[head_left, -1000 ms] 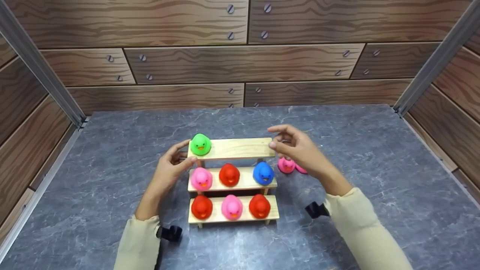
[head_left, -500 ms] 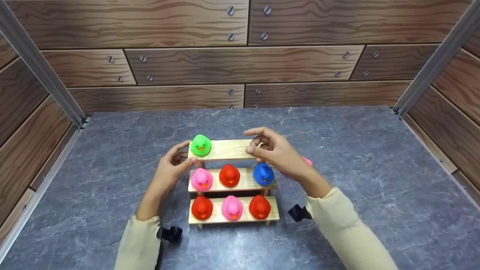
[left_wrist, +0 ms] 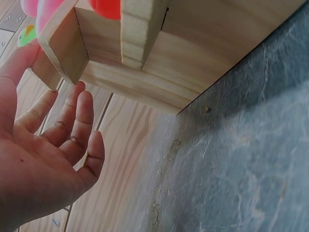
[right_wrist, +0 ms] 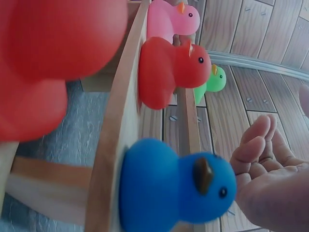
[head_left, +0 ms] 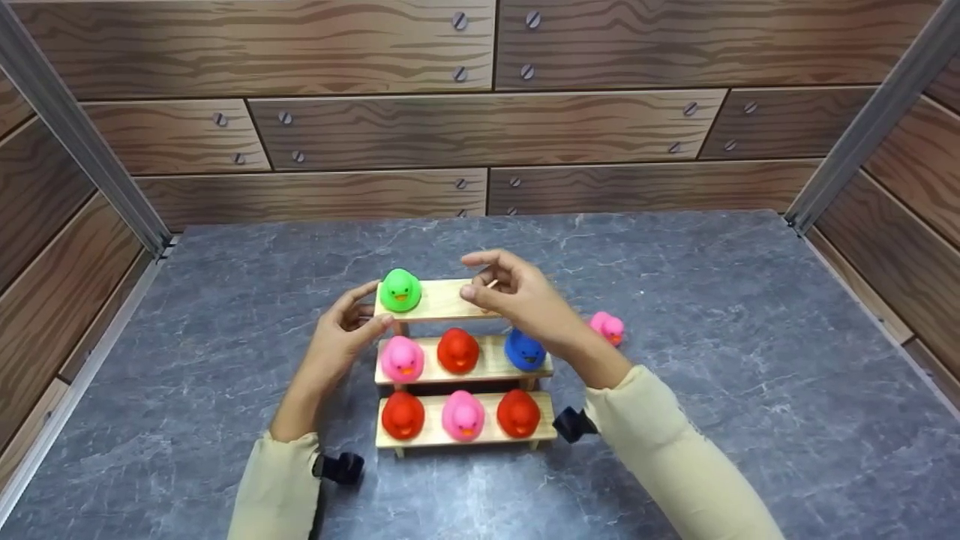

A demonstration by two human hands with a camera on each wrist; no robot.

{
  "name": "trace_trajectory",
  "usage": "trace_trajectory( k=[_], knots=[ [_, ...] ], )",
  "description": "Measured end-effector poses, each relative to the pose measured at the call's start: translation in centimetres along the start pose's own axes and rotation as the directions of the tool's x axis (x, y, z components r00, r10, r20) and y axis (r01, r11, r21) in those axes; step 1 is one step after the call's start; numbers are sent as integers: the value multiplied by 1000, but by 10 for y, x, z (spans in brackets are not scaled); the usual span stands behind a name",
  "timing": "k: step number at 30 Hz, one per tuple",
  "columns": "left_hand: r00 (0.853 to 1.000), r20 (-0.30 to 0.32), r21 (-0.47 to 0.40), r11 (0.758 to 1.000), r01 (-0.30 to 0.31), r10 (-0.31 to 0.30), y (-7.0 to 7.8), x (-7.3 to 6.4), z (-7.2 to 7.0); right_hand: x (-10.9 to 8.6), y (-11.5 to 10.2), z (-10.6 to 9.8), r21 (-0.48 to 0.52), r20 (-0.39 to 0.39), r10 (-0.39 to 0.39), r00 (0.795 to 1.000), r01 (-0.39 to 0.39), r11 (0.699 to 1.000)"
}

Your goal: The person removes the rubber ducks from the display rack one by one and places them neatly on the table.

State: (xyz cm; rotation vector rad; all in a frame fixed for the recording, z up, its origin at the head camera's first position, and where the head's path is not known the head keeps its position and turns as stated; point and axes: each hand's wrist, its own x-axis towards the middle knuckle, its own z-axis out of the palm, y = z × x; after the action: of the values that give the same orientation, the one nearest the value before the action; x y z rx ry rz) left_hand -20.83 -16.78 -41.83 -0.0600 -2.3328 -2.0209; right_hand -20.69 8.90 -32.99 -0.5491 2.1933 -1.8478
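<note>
A three-step wooden stand [head_left: 442, 300] holds small rubber ducks. My left hand [head_left: 341, 337] grips the left end of its top board, thumb at the front and index finger at the back; the left wrist view shows the other fingers [left_wrist: 83, 118] loosely bent. On that end sits a green duck [head_left: 400, 290]. My right hand [head_left: 517, 296] hovers over the right part of the top board, index finger extended, other fingers bent, nothing visible in it. Below its wrist is a partly covered blue duck [head_left: 523, 351], beside a red duck [head_left: 457, 350] and a pink duck [head_left: 403, 359].
On the bottom step stand a red duck [head_left: 403, 415], a pink duck [head_left: 463, 415] and another red duck [head_left: 518, 413]. Pink rubber [head_left: 607, 328] shows on the grey marbled table [head_left: 750, 337], right of the stand. Wood-patterned walls [head_left: 480, 127] enclose the back and sides.
My right hand has moved left along the top board from its right end, now overlapping the blue duck in the head view. My left hand and the ducks have stayed put.
</note>
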Motion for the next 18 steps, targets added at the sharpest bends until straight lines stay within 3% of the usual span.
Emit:
trace_trajectory(
  k=[7, 18],
  knots=[
    [1000, -4, -7, 1000, -4, 4, 0, 0, -1, 8, -2, 12, 22, 1, -4, 1000, 4, 1000],
    [1000, 15, -17, 1000, -5, 5, 1, 0, -1, 17, 3, 28, -27, 21, 21, 1000, -21, 999]
  ],
)
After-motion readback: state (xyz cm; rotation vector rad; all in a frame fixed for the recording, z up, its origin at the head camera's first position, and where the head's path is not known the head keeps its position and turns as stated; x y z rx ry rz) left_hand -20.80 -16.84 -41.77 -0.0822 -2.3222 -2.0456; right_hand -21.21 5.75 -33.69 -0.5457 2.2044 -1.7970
